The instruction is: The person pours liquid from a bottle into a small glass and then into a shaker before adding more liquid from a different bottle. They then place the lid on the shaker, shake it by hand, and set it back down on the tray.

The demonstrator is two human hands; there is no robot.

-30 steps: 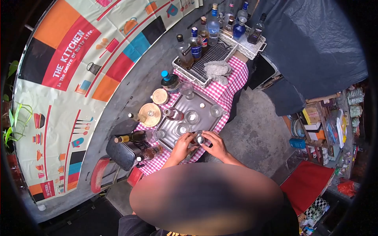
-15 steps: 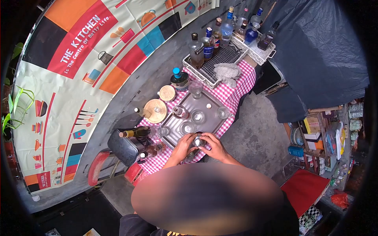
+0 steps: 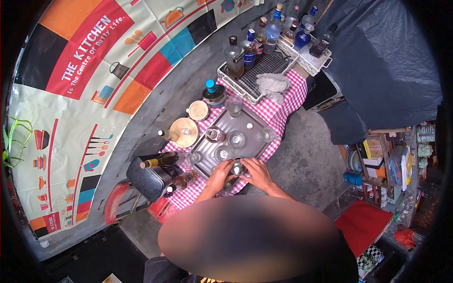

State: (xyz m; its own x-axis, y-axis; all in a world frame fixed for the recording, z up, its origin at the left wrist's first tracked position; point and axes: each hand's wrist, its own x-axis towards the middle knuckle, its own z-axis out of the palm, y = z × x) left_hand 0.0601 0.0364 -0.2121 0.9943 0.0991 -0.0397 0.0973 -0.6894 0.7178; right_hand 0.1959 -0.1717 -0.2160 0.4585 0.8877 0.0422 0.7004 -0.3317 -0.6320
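My left hand [image 3: 221, 177] and my right hand [image 3: 258, 176] close round a shiny metal cocktail shaker [image 3: 238, 168] from its two sides. The shaker is seen from above at the near edge of a dark metal tray [image 3: 255, 115]; most of its body is hidden by my fingers. Just beyond my hands, a clear glass [image 3: 223, 153] and a second glass [image 3: 236, 139] stand on the tray. A small bottle [image 3: 214, 134] stands to their left, and a small white cap [image 3: 249, 126] lies farther back.
A red-checked cloth [image 3: 295, 92] covers the table. Several bottles [image 3: 234, 61] stand in a wire basket [image 3: 255, 99] at the back, beside a grey rag [image 3: 273, 85]. More bottles [image 3: 160, 160] and a black bin [image 3: 144, 177] are at the left. A glass [image 3: 267, 135] stands at the tray's right.
The camera view has shifted slightly. Both hands stay round the shaker, and nothing else has visibly moved.
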